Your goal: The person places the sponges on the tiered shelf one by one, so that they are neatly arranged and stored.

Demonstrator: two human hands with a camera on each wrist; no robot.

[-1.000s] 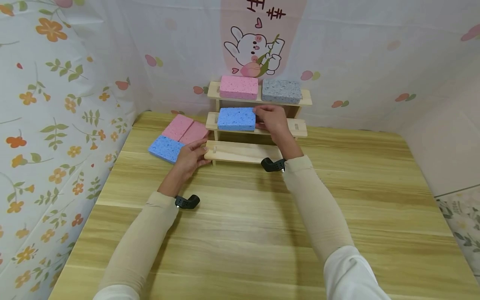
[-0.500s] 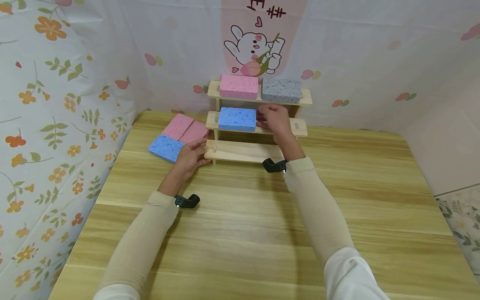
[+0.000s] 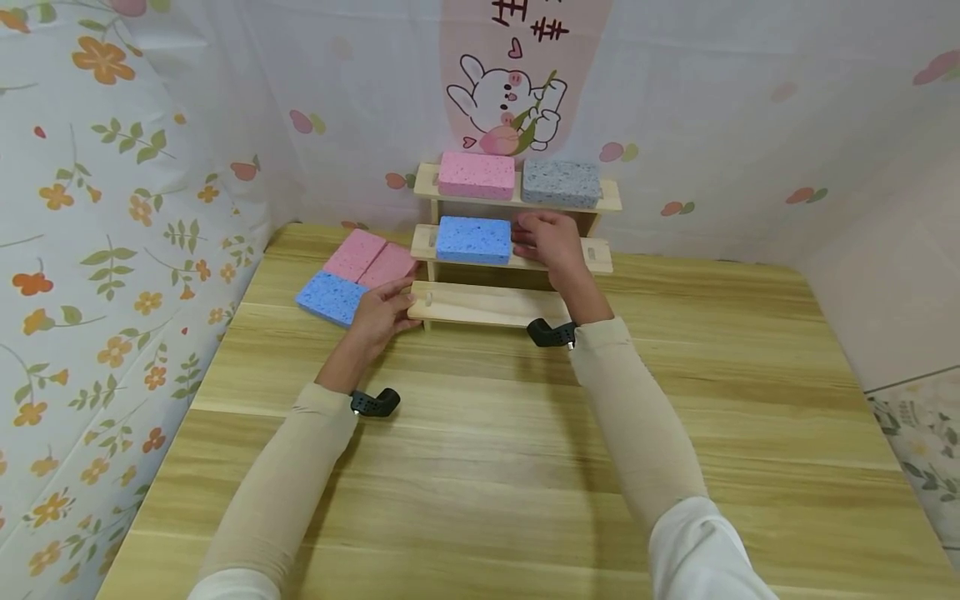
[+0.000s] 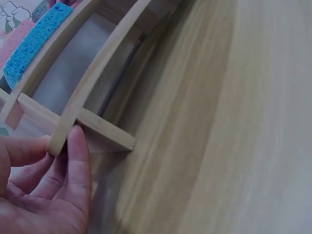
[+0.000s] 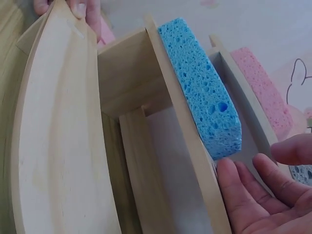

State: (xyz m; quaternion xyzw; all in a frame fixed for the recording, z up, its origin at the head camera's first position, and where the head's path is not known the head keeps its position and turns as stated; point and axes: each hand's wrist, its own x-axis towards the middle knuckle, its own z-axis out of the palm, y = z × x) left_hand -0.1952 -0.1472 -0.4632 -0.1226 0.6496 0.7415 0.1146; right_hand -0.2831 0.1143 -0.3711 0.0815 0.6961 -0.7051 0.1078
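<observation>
A three-tier wooden rack stands against the back wall. My left hand pinches the left end of its lowest shelf, thumb on one face and fingers on the other in the left wrist view. On the middle shelf lies a blue sponge, towards the left end. My right hand is at that sponge's right end, with fingers loosely bent and the fingertips close by its end face. The top shelf carries a pink sponge and a grey sponge side by side.
Left of the rack, another blue sponge and two pink sponges lie flat together on the wooden table. The left hand partly covers this blue one. A printed cloth hangs close behind the rack.
My right fingertips have come off the corner of the blue sponge and shifted slightly right. The left hand keeps its place on the rack.
</observation>
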